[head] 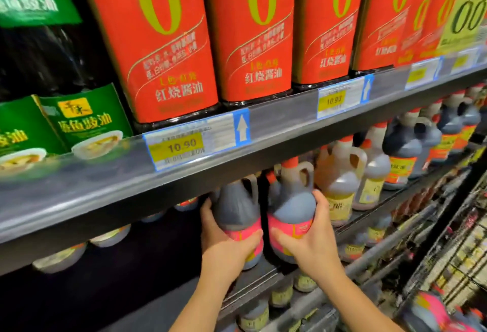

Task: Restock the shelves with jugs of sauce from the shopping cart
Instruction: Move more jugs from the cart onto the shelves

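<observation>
While curled, fingers (pixel 322 209) round jugs (pixel 291 206).

Shelf edge (pixel 147 203) hides the left jug (pixel 237 207) cap above the left hand (pixel 226 246) fingers (pixel 207 213); right jug (pixel 292 207) label blurs

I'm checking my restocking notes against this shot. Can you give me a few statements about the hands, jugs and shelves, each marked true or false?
1. The left hand grips the left jug and the right hand grips the right jug; both jugs hold dark sauce and have pink labels. True.
2. Both jugs are on the top shelf among the red-labelled bottles. False: they are at the shelf below it.
3. The nearest price tag reads 10.90. True.
4. The green-labelled bottles stand to the right of the red-labelled ones. False: they stand to the left.
</observation>
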